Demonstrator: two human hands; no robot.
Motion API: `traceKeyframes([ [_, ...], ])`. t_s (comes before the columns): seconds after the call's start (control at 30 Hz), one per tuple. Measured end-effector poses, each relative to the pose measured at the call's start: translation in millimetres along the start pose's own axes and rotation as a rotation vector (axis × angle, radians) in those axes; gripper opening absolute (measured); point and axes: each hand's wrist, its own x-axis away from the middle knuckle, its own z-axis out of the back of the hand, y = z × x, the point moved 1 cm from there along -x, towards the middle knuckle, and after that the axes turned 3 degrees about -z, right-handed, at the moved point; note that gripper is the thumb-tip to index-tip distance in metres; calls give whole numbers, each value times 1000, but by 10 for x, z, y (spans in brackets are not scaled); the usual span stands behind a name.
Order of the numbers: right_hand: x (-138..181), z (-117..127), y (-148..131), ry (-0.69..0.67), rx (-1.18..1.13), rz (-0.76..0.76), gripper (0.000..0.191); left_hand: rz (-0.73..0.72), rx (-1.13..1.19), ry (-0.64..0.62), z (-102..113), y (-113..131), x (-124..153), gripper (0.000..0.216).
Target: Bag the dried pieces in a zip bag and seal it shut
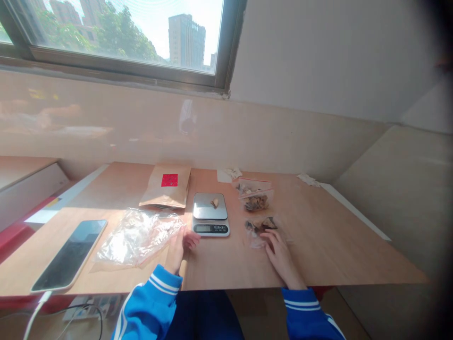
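A kitchen scale (211, 228) with a steel plate stands in the middle of the table, a small pale-brown dried piece (214, 203) lying on it. At the scale's lower left corner is my left hand (181, 246), its fingers apart and loosely bent, holding nothing that I can see. Beside its wrist lie clear plastic bags (138, 238). My right hand (278, 250) rests with fingers spread at a small clear bag (253, 238), where dark and brown dried pieces (262, 224) show. Just behind it, a zip bag (256, 202) holds more brown dried pieces.
A brown paper pouch (170, 193) with a red label lies behind the plastic bags. To the left is a phone (69, 257) with a white cable (37, 314). Crumpled white paper (229, 174) lies against the wall, and another scrap (308, 180) is farther right.
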Motion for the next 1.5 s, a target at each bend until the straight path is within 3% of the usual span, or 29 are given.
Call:
traceKeyframes([
  [0.07,-54,59,28,-27,37,24,28,-14,11,-15,5,-8,1,59],
  [0.17,-221,272,-28,78,174,-29,24,-21,21,-17,7,-13,5,57],
  [0.23,-414,430,-90,165,252,-78,23,-22,19,-14,5,-11,5,57],
  [0.3,-671,522,-141,159,309,-90,26,-14,19,-11,1,-3,4,57],
  [0.4,-1077,478,-160,70,362,-117,27,1,25,-7,-6,18,7,58],
  [0.53,-1363,182,-148,9,387,-127,27,12,22,9,-11,47,21,59],
  [0.63,-1260,-34,-183,138,380,-120,34,33,34,13,-6,49,25,60],
  [0.77,-869,-240,-224,342,306,-236,36,37,35,7,-5,27,13,60],
  [0.93,-559,-440,-149,286,260,-222,34,-5,-42,51,-28,33,31,61],
  [1.03,-539,-493,-88,273,254,-194,35,-27,-189,147,19,117,24,41],
  [1.13,-542,-495,-80,268,216,-170,36,-146,-372,231,196,244,-110,23],
  [1.27,-540,-456,-151,234,178,-183,38,-502,-657,413,592,350,-497,30],
  [1.33,-554,-411,-208,248,178,-210,39,-592,-793,501,783,351,-711,29],
  [1.4,-573,-342,-291,282,144,-214,40,-621,-877,540,928,332,-893,26],
  [1.5,-565,-224,-537,290,-28,-129,39,-540,-949,436,1034,273,-1072,26],
])
